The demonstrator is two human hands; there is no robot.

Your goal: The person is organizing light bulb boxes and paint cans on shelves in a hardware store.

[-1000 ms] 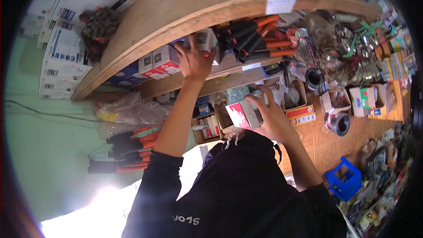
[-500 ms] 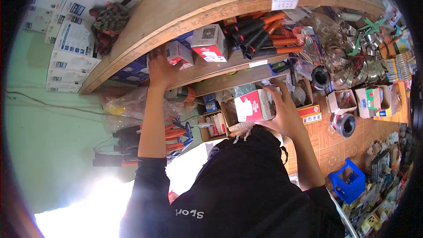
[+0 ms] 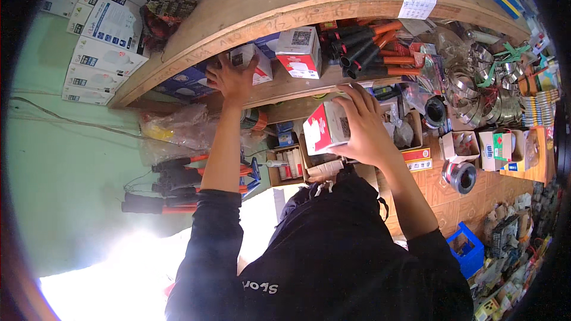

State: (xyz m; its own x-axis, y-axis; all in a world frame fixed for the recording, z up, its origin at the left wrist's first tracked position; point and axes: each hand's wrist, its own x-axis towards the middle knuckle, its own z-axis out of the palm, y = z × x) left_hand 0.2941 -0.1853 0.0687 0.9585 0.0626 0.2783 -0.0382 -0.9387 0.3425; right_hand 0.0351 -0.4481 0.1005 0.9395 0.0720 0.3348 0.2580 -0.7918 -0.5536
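Observation:
My right hand (image 3: 369, 131) grips a small red-and-white carton (image 3: 321, 129), fingers over its top and thumb beneath, held tilted in front of the shelf. My left hand (image 3: 233, 80) reaches up into the shelf with fingers spread. It lies over the left part of a second red-and-white carton (image 3: 263, 70); whether it presses on that carton I cannot tell. A third such carton (image 3: 298, 62) stands just right of it. Blue boxes (image 3: 185, 85) sit to the left of my left hand, partly under the board.
The wooden shelf board (image 3: 285, 15) curves above my hands. Black-and-orange handled tools (image 3: 372, 53) lie right of the cartons, then metal hose clamps (image 3: 476, 83). Below are open cardboard boxes (image 3: 459, 145), a black roll (image 3: 461, 176) and a blue crate (image 3: 466, 249).
My right hand has lifted its carton slightly up and left, tilting it. My left hand's fingers have spread wider beside the shelf carton. The whole view has shifted a little.

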